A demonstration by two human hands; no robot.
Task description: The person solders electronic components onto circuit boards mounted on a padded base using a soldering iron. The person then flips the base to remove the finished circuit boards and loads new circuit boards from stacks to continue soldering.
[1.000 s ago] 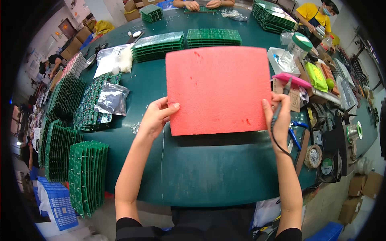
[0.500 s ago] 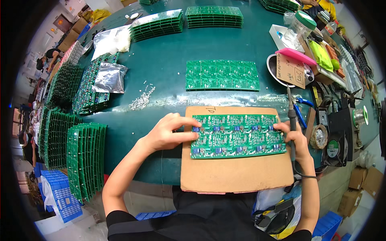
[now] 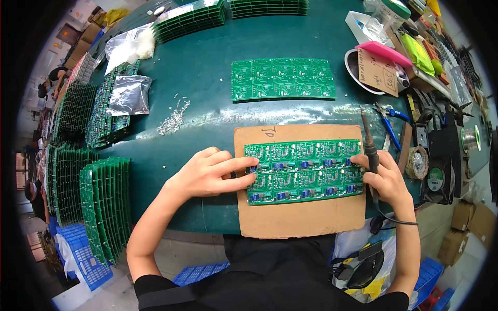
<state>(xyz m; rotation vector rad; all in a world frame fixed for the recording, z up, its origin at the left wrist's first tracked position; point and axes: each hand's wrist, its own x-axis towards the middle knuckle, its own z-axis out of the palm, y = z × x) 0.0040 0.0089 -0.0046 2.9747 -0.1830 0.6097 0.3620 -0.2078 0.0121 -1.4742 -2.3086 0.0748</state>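
Fingers of the left hand (image 3: 207,173) are spread flat, open, on the nine o'clock edge of a green populated circuit board panel (image 3: 303,171), which is laid on a brown cardboard sheet (image 3: 301,217). At three o'clock, the right hand (image 3: 384,179) is closed around a black soldering iron (image 3: 369,150) and touches that edge. A bare green panel (image 3: 282,79) is seen at twelve o'clock, on the dark green table (image 3: 207,103).

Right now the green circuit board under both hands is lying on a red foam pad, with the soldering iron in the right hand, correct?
Not quite. In the head view the circuit board lies on a brown cardboard sheet, not a red foam pad. The rest holds: the left hand and right hand rest on it, the right holding the soldering iron.
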